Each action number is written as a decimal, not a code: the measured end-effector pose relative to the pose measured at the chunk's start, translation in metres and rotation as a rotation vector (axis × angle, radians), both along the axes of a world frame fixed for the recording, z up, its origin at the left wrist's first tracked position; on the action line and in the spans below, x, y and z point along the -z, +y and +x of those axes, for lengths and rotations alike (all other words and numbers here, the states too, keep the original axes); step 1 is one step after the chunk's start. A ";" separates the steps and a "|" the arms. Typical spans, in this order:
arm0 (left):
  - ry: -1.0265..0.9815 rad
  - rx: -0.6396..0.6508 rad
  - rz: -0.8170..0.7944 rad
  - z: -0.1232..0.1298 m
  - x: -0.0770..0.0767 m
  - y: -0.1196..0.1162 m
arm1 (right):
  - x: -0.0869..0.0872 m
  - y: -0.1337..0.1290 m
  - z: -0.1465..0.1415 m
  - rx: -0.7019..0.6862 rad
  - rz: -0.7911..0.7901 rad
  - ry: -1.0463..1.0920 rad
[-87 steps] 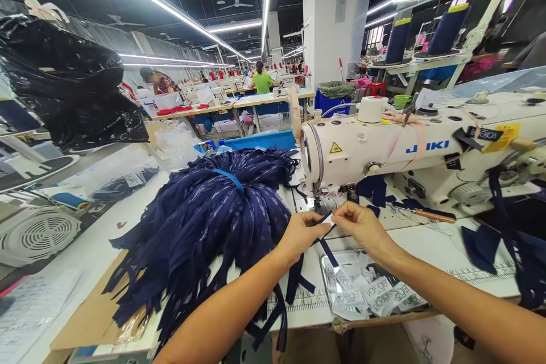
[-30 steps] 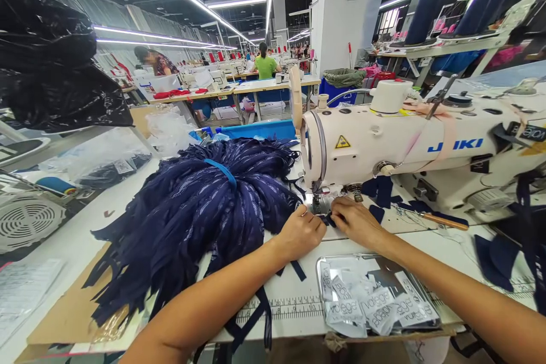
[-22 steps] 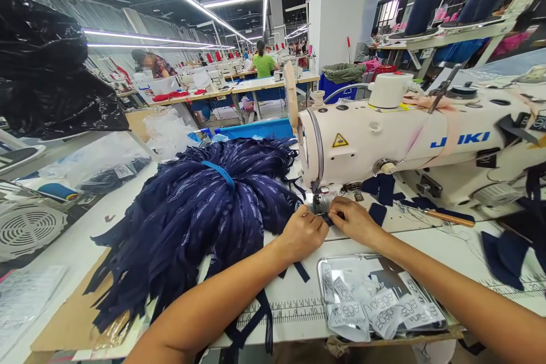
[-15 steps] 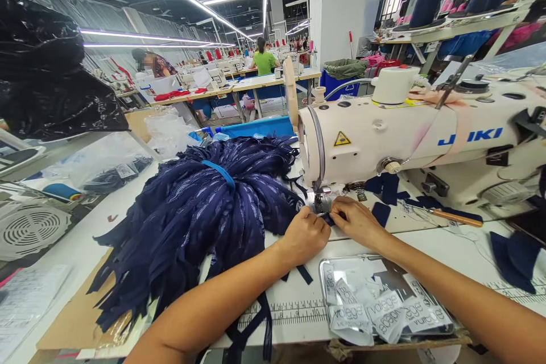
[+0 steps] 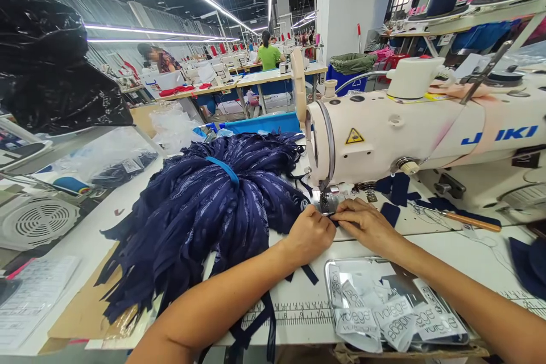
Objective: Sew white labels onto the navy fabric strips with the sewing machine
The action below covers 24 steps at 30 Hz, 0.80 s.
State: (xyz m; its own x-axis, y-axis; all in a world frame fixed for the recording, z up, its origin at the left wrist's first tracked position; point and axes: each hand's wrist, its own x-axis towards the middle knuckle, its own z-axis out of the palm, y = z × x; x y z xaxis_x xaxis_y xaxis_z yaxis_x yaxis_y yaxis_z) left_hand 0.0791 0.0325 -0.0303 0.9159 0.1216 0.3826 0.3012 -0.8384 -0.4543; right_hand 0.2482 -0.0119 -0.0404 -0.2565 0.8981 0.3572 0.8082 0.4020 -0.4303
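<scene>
At the presser foot [image 5: 326, 202] of a white sewing machine [image 5: 375, 131], my two hands are close together. My left hand [image 5: 310, 234] is closed in a pinch just in front of the foot. My right hand [image 5: 365, 226] pinches from the other side, thumb under the fingers. Between the fingertips a bit of navy fabric [image 5: 335, 220] shows; most of it is hidden. A big bundle of navy lace-trimmed pieces [image 5: 205, 199], tied with a blue band [image 5: 224, 170], lies left of the needle, with loose strips trailing near my left forearm.
A clear tray [image 5: 330, 296] of white printed labels [image 5: 394, 318] sits below my right forearm. Navy scraps [image 5: 390, 213] and a wooden-handled tool [image 5: 473, 220] lie by the machine. A black plastic bag [image 5: 51, 62] stands at left; co-workers sit beyond.
The view has turned slightly left, so the scene sits further right. My right fingers have straightened a little and lie flatter beside the foot. My left hand stays pinched in place.
</scene>
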 end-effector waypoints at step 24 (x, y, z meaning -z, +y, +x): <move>0.124 0.146 -0.311 -0.027 -0.017 0.009 | -0.006 -0.004 -0.004 -0.163 0.376 -0.711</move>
State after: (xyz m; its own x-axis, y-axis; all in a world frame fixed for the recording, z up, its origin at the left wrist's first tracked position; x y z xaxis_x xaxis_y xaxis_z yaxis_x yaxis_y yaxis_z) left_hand 0.0517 0.0416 -0.0136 0.9692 0.0790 0.2331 0.1265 -0.9723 -0.1964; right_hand 0.2438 -0.0162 -0.0343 -0.6517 0.6830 0.3300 0.7564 0.5529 0.3495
